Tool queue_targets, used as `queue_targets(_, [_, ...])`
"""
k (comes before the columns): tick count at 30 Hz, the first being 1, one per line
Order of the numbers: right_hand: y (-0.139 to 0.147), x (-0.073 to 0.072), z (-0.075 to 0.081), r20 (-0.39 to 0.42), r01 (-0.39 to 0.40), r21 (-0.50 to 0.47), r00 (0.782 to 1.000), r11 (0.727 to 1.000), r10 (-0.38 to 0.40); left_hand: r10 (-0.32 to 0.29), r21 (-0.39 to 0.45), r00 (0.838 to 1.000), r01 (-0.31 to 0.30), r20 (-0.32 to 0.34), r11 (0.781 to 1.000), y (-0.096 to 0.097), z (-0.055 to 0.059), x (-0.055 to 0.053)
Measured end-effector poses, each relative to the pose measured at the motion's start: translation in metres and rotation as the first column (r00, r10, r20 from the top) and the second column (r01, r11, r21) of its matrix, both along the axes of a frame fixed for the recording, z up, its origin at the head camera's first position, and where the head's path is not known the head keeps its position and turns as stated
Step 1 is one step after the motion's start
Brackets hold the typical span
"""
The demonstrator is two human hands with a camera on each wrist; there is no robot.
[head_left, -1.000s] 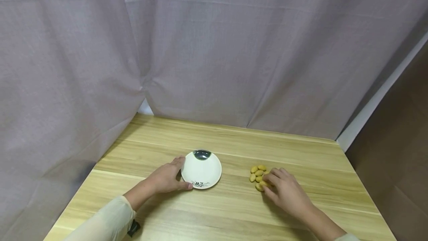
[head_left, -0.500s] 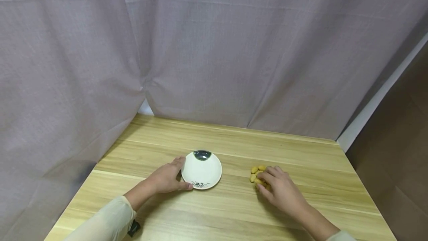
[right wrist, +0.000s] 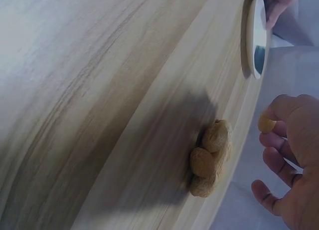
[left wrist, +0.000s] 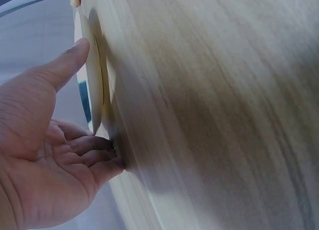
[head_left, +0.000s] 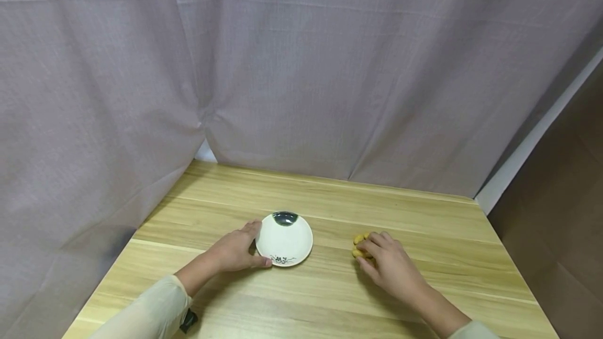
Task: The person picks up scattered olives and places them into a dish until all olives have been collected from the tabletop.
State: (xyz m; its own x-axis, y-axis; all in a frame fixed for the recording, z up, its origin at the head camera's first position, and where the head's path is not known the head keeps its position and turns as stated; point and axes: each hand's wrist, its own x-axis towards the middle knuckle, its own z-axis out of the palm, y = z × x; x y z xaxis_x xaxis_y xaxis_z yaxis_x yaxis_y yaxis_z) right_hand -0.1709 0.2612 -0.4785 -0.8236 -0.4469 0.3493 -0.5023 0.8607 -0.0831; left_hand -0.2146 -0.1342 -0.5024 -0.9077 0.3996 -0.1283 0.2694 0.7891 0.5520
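Note:
A white plate (head_left: 285,245) with a dark green patch on its far rim and a small dark flower print near the front lies on the table. My left hand (head_left: 235,249) holds its left edge: in the left wrist view the thumb (left wrist: 70,63) touches the rim and the fingers curve by the far side. To the right is a cluster of yellow-brown, oval, nut-like pieces (right wrist: 207,162), partly hidden by my right hand (head_left: 393,268) in the head view. In the right wrist view, thumb and forefinger pinch one nut-like piece (right wrist: 265,123) above the table, apart from the cluster.
The wood-grain table (head_left: 301,302) carries the plate and the cluster, with a stretch of tabletop between them. Grey curtains (head_left: 301,77) hang behind and at the left. A brown panel (head_left: 556,213) stands along the right side.
My right hand has moved left and slightly away from me over the cluster, covering more of it. The left hand and the plate have stayed in place.

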Motion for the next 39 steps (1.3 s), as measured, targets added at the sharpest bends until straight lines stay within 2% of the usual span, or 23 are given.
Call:
queue_targets(16, [-0.014, -0.007, 0.001, -0.046, -0.062, -0.023, 0.997, 0.998, 0.061, 0.004, 0.006, 1.0, -0.004, 0.003, 1.0, 0.0, 0.0, 0.0])
queue_targets(24, [-0.025, -0.009, 0.004, 0.004, -0.046, -0.023, 0.999, 0.999, 0.046, 0.004, 0.001, 1.0, -0.004, 0.008, 1.0, -0.001, 0.0, 0.0])
queue_targets(39, [-0.041, -0.015, 0.003, -0.038, -0.091, -0.04, 0.995, 0.995, 0.089, 0.004, 0.015, 1.0, -0.004, 0.0, 1.0, -0.002, -0.002, -0.001])
